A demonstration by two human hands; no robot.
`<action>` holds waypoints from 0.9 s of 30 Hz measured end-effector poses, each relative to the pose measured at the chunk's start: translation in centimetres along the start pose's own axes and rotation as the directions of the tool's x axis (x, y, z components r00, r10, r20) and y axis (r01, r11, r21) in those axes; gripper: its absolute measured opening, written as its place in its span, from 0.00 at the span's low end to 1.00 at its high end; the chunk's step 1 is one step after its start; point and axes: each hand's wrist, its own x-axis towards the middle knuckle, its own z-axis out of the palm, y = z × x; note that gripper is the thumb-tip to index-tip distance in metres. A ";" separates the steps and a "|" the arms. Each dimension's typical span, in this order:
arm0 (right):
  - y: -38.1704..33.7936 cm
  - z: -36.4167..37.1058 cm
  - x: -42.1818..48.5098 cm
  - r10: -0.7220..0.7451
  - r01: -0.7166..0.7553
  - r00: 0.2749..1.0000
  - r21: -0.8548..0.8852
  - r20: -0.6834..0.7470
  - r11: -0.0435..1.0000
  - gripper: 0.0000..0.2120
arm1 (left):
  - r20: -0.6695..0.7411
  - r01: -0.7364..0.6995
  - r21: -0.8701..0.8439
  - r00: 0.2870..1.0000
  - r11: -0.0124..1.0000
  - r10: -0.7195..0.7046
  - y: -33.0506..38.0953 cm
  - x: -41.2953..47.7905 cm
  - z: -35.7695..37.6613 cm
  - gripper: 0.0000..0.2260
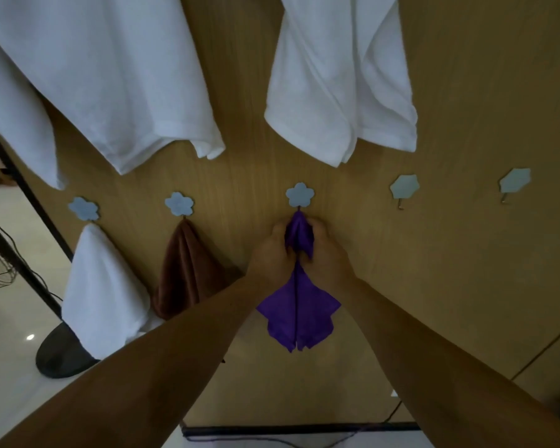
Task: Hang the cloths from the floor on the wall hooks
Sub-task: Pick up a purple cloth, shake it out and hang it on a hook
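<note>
- Both hands meet at one spot; the left hand [268, 253] and the right hand [326, 255] each curl their fingers round the gathered top of the purple cloth [299, 313], pinching it between them just under the third hook [300, 195]
- the cloth's bunched tip touches that hook's prong, though whether it is caught on it cannot be told; its loose corners hang down the wooden wall [450, 253] below the wrists
- it looks light, thin and limp; it will likely fold and slide wherever it is not held, so the place to take hold is the bunched fold near the top, close to the prong, leaving the rest to drop by its own weight; a slack hold could let it slip off
- a small white cloth [101, 292] hangs from the first hook [84, 208]; a brown cloth [188, 270] hangs from the second hook [179, 203]; the fourth hook [404, 187] and fifth hook [514, 181] are bare; large white towels [104, 76] hang above
</note>
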 end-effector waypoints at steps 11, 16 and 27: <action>-0.5 0.1 -0.6 0.261 -0.257 0.960 -0.052 0.102 0.965 0.11 | 0.184 0.039 0.158 0.981 0.987 -0.068 -0.6 -0.4 -0.7 0.13; -0.8 0.4 -3.7 0.379 -0.365 0.918 -0.125 0.117 0.923 0.26 | 0.188 -0.008 0.287 0.981 0.958 -0.048 -1.9 -2.3 -0.3 0.31; -5.5 -0.5 -13.4 0.579 -0.616 0.788 -0.312 -0.211 0.724 0.35 | 0.466 -0.608 0.464 0.786 0.644 0.407 -2.6 -5.8 -2.9 0.41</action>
